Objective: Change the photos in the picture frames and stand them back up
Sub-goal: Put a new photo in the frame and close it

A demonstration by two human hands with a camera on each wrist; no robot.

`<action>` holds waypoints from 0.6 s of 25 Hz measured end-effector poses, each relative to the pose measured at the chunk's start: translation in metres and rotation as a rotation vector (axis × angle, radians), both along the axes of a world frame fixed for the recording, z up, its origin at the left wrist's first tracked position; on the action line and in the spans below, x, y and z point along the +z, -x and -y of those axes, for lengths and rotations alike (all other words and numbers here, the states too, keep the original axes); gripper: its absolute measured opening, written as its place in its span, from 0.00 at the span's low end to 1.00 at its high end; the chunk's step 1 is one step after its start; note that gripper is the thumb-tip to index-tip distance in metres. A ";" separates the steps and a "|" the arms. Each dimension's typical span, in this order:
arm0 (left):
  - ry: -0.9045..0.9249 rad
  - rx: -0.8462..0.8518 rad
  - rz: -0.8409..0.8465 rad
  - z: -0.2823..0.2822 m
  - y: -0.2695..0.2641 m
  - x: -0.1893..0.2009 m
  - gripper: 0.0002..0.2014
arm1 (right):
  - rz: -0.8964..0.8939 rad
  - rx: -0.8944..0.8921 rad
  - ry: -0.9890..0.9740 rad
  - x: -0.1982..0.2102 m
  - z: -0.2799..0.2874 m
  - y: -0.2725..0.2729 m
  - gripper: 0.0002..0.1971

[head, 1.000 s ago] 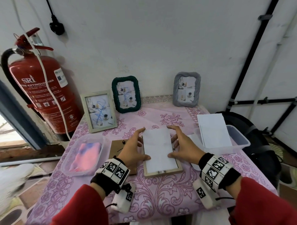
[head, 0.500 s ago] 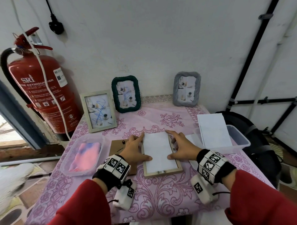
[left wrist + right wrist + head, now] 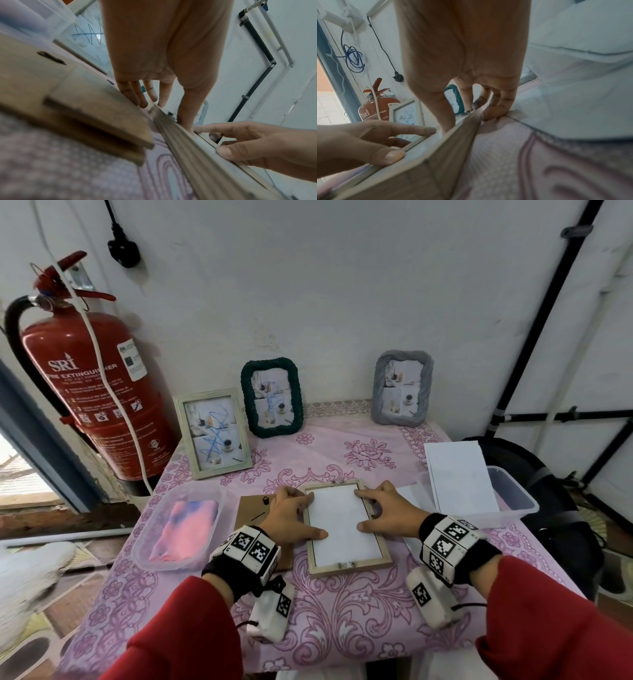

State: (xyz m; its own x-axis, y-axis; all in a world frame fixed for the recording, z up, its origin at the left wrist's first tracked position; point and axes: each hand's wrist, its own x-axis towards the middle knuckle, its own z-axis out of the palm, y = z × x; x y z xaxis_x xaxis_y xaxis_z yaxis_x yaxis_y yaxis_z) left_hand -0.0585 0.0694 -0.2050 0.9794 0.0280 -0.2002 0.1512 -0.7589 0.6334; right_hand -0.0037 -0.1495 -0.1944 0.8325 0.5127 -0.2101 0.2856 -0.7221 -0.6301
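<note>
A light wooden picture frame (image 3: pixel 347 569) lies face down in the middle of the table, with a white photo sheet (image 3: pixel 342 523) lying in its back opening. My left hand (image 3: pixel 292 518) rests on the frame's left edge, thumb pressing the sheet and fingers lying at the top left corner. My right hand (image 3: pixel 383 511) mirrors it on the right edge, thumb on the sheet. The frame rail (image 3: pixel 188 142) runs between both hands in the left wrist view, and the same rail (image 3: pixel 447 146) shows in the right wrist view. The brown backing board (image 3: pixel 251 508) lies left of the frame.
Three frames stand at the back: a pale wooden one (image 3: pixel 213 433), a dark green one (image 3: pixel 272 398) and a grey one (image 3: pixel 402 388). A clear tub with pink cloth (image 3: pixel 178 530) sits left. Another tub holding white sheets (image 3: pixel 479 491) sits right. A fire extinguisher (image 3: pixel 92 385) stands far left.
The white sheet has gone from raised between my fingers down into the frame's opening. Both hands have lowered onto the frame's edges, thumbs pressing the sheet.
</note>
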 end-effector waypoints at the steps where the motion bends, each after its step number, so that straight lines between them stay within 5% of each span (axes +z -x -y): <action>1: 0.010 0.000 0.007 0.000 0.002 0.001 0.42 | -0.007 -0.002 -0.008 0.001 0.001 0.001 0.39; 8: 0.126 0.014 0.115 -0.003 0.017 0.005 0.32 | -0.119 0.010 -0.138 0.005 0.015 0.009 0.37; 15: -0.004 0.397 0.157 -0.032 0.036 0.003 0.30 | -0.233 -0.036 -0.274 0.001 0.021 0.009 0.40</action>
